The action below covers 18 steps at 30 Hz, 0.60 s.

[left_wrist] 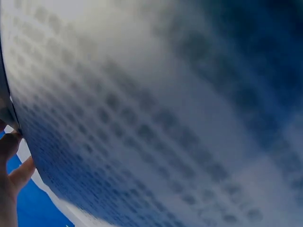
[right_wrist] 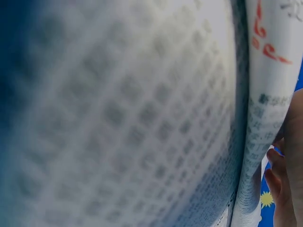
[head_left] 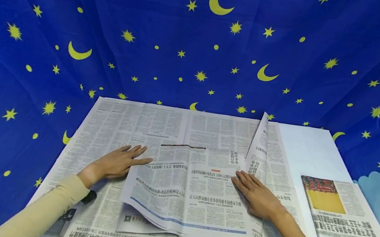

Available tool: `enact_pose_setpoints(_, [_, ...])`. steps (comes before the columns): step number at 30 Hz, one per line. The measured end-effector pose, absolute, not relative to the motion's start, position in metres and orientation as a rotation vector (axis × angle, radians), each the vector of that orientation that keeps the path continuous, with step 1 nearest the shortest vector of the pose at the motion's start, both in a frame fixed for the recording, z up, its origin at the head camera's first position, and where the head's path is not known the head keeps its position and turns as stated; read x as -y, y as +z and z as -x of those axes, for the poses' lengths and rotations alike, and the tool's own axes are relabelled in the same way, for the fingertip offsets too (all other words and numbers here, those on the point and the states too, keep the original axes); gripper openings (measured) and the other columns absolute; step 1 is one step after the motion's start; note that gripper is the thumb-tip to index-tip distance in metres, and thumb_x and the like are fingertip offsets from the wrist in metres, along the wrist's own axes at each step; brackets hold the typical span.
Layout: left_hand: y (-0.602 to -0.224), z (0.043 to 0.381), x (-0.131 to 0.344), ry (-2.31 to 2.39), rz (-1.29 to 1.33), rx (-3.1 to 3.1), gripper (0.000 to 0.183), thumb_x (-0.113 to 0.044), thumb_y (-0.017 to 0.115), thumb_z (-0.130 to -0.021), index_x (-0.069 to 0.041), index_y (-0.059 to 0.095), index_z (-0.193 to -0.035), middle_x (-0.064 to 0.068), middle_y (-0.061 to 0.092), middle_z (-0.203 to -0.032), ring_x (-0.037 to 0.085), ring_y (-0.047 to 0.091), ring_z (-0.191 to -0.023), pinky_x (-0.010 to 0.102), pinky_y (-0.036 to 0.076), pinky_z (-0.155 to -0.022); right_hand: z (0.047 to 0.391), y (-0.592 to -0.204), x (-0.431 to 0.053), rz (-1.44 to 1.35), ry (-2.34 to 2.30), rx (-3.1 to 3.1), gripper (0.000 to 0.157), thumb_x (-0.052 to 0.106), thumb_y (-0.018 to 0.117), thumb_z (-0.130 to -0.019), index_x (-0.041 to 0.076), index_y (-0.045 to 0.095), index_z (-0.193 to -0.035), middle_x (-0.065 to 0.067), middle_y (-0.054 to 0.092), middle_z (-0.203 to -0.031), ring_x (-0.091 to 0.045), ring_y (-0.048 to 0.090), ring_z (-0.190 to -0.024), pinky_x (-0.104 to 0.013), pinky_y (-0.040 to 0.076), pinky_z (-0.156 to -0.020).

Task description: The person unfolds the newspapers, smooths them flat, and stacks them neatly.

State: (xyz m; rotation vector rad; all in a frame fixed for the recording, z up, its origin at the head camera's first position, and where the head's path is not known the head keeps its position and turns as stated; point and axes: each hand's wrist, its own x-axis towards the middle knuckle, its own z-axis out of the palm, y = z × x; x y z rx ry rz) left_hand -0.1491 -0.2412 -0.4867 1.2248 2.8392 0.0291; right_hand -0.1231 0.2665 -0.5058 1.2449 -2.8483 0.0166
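A smaller newspaper (head_left: 213, 205) lies over larger spread newspaper sheets (head_left: 109, 130), its near left corner lifted a little. At its upper left edge is my left hand (head_left: 119, 164), palm down with the fingers spread. My right hand (head_left: 257, 195) rests on its right side, fingers extended toward the middle. Beyond the right hand, a folded paper flap (head_left: 260, 146) stands up at an angle. Blurred newsprint (left_wrist: 118, 118) fills most of the left wrist view, with fingers (left_wrist: 21, 175) at its edge. A curved paper roll (right_wrist: 265, 94) with red print shows in the right wrist view.
A folded newspaper (head_left: 350, 235) with a red masthead and a colour picture lies at the right on the white tabletop (head_left: 309, 145). A blue cloth (head_left: 176, 17) with yellow moons and stars hangs behind and around the table.
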Motion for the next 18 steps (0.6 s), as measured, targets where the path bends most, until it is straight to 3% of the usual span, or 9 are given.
enact_pose_setpoints(3, [-0.4881, 0.1483, 0.2411, 0.136, -1.203, -2.84, 0.048, -0.019, 0.051, -0.101, -0.023, 0.044, -0.148, 0.024, 0.038, -0.151, 0.044, 0.043, -0.135, 0.059, 0.034, -0.108, 0.1204, -0.5066, -0.266, -1.262, 0.064, 2.794, 0.061, 0.017, 0.064, -0.092, 0.003, 0.042, -0.147, -0.023, 0.039, -0.151, -0.039, 0.04, -0.138, -0.05, 0.031, -0.111])
enact_pose_setpoints(5, [-0.4898, 0.1481, 0.2415, 0.204, -1.205, -2.84, 0.057, -0.002, 0.056, -0.094, -0.022, 0.046, -0.147, 0.026, 0.039, -0.15, 0.046, 0.043, -0.133, 0.061, 0.034, -0.106, 0.119, -0.507, -0.2662, -1.268, 0.1, 2.765, 0.062, 0.015, 0.065, -0.091, 0.005, 0.042, -0.147, -0.022, 0.04, -0.151, -0.038, 0.041, -0.137, -0.05, 0.031, -0.11])
enact_pose_setpoints(8, [-0.493, 0.1471, 0.2418, 0.318, -1.189, -2.83, 0.06, -0.005, 0.064, -0.091, -0.021, 0.048, -0.146, 0.028, 0.04, -0.148, 0.049, 0.042, -0.133, 0.062, 0.034, -0.105, 0.1171, -0.5082, -0.2668, -1.279, 0.142, 2.743, 0.065, 0.01, 0.063, -0.088, 0.007, 0.04, -0.149, -0.021, 0.04, -0.151, -0.036, 0.041, -0.138, -0.047, 0.029, -0.112])
enact_pose_setpoints(10, [-0.494, 0.1469, 0.2418, 0.392, -1.147, -2.82, 0.055, -0.003, 0.058, -0.094, -0.021, 0.049, -0.145, 0.028, 0.04, -0.148, 0.049, 0.04, -0.134, 0.063, 0.032, -0.106, 0.1155, -0.5089, -0.267, -1.296, 0.167, 2.736, 0.069, 0.006, 0.062, -0.086, 0.008, 0.038, -0.15, -0.02, 0.039, -0.152, -0.036, 0.04, -0.139, -0.044, 0.024, -0.115])
enact_pose_setpoints(12, [-0.4935, 0.1468, 0.2411, 0.453, -1.1, -2.815, 0.044, -0.017, 0.051, -0.1, -0.021, 0.05, -0.144, 0.027, 0.04, -0.148, 0.048, 0.039, -0.135, 0.063, 0.03, -0.107, 0.114, -0.5096, -0.267, -1.317, 0.183, 2.724, 0.074, 0.003, 0.061, -0.083, 0.009, 0.035, -0.152, -0.02, 0.037, -0.153, -0.036, 0.039, -0.139, -0.04, 0.018, -0.119])
enact_pose_setpoints(15, [-0.4898, 0.1477, 0.2397, 0.468, -1.05, -2.829, 0.047, -0.004, 0.04, -0.1, -0.02, 0.053, -0.142, 0.025, 0.042, -0.147, 0.047, 0.04, -0.135, 0.063, 0.031, -0.107, 0.1125, -0.5091, -0.2662, -1.322, 0.211, 2.706, 0.078, 0.002, 0.062, -0.08, 0.009, 0.033, -0.152, -0.021, 0.035, -0.154, -0.036, 0.038, -0.139, -0.036, 0.013, -0.12])
enact_pose_setpoints(18, [-0.4867, 0.1497, 0.2386, 0.553, -1.028, -2.827, 0.051, 0.006, 0.042, -0.095, -0.016, 0.056, -0.139, 0.026, 0.045, -0.145, 0.048, 0.041, -0.134, 0.065, 0.032, -0.105, 0.1132, -0.5074, -0.2652, -1.288, 0.223, 2.686, 0.072, 0.015, 0.064, -0.087, 0.008, 0.033, -0.152, -0.02, 0.035, -0.154, -0.035, 0.038, -0.14, -0.039, 0.017, -0.119])
